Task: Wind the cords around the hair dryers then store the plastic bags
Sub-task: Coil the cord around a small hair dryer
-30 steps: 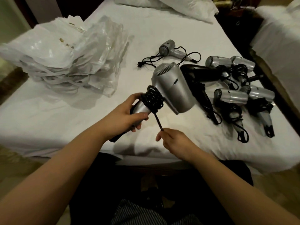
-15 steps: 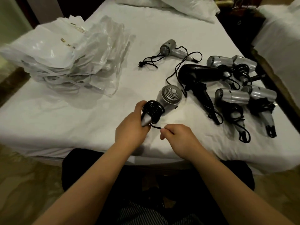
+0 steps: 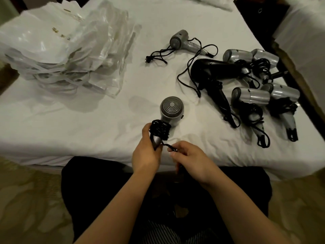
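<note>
The left hand [image 3: 145,152] grips the hair dryer [image 3: 171,110] handle at the bed [image 3: 88,131] edge. Right fingers [image 3: 173,150] pinch the cord [image 3: 160,130] tail. Lost tension may unravel the coil; plastic bags [image 3: 70,50] lie well beyond.

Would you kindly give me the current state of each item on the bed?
Held silver hair dryer: cord wound on handle, left hand gripping.
Cord end: pinched by right hand.
Far silver hair dryer: cord loose.
Black hair dryer: cord loose.
Plastic bags: piled, unstored.
</note>
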Action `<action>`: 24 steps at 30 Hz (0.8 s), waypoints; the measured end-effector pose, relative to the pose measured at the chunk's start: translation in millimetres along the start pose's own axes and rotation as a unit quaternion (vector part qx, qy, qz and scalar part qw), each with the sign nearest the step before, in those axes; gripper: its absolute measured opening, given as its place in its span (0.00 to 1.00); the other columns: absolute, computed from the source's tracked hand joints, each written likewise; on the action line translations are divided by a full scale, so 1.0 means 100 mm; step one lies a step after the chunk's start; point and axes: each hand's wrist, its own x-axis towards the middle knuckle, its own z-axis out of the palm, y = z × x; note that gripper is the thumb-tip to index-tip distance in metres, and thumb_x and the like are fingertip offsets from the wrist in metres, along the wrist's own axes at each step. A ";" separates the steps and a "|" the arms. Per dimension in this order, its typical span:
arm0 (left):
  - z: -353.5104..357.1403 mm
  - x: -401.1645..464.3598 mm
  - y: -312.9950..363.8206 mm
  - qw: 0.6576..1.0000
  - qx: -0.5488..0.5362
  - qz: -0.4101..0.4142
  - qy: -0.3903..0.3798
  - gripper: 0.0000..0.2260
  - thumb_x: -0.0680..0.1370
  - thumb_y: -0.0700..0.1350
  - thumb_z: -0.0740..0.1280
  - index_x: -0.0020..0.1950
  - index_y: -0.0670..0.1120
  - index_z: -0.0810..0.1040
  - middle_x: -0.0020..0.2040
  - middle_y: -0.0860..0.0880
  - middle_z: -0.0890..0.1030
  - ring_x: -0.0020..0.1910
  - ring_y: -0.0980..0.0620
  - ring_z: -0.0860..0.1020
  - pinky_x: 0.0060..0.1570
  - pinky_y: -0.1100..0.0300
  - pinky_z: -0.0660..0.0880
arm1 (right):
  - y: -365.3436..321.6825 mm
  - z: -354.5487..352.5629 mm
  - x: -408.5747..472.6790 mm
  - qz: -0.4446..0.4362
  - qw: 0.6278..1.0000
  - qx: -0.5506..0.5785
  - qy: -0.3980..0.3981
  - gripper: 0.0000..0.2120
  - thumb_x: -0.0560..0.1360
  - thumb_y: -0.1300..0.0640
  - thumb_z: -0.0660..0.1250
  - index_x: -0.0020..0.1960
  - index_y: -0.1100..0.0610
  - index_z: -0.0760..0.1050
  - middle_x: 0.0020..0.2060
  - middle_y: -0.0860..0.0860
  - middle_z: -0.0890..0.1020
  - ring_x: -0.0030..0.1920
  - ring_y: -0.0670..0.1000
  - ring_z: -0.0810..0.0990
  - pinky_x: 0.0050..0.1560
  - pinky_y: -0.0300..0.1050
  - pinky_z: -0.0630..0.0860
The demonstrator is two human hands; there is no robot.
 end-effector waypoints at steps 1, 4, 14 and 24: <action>0.01 -0.01 0.00 1.000 0.006 0.002 0.005 0.29 0.75 0.43 0.66 0.72 0.57 0.57 0.55 0.47 0.81 0.51 0.41 0.79 0.42 0.57 0.68 | -0.05 0.00 -0.01 0.000 1.000 0.008 -0.001 0.03 0.77 0.63 0.62 0.47 0.57 0.74 0.29 0.50 0.74 0.27 0.47 0.72 0.29 0.35 0.71; 0.04 -0.02 0.00 0.999 0.036 -0.015 0.010 0.29 0.76 0.44 0.65 0.72 0.59 0.55 0.57 0.48 0.80 0.52 0.42 0.79 0.43 0.58 0.67 | -0.15 0.01 0.02 -0.026 0.992 -0.092 0.081 0.09 0.75 0.63 0.62 0.44 0.49 0.70 0.32 0.49 0.78 0.28 0.46 0.74 0.34 0.40 0.74; -0.05 0.18 0.05 0.968 0.146 0.096 0.181 0.27 0.71 0.35 0.68 0.68 0.49 0.69 0.51 0.40 0.77 0.46 0.38 0.76 0.38 0.52 0.66 | -0.20 0.04 0.17 -0.044 0.990 0.095 0.096 0.11 0.75 0.68 0.61 0.49 0.53 0.70 0.37 0.50 0.82 0.27 0.45 0.70 0.29 0.32 0.69; 0.30 0.08 0.07 0.998 0.036 0.032 -0.045 0.23 0.79 0.46 0.57 0.74 0.59 0.61 0.67 0.43 0.62 0.62 0.41 0.66 0.66 0.50 0.64 | 0.04 -0.07 0.34 0.037 0.967 0.252 0.025 0.20 0.73 0.75 0.60 0.62 0.62 0.68 0.43 0.53 0.80 0.39 0.48 0.76 0.39 0.37 0.73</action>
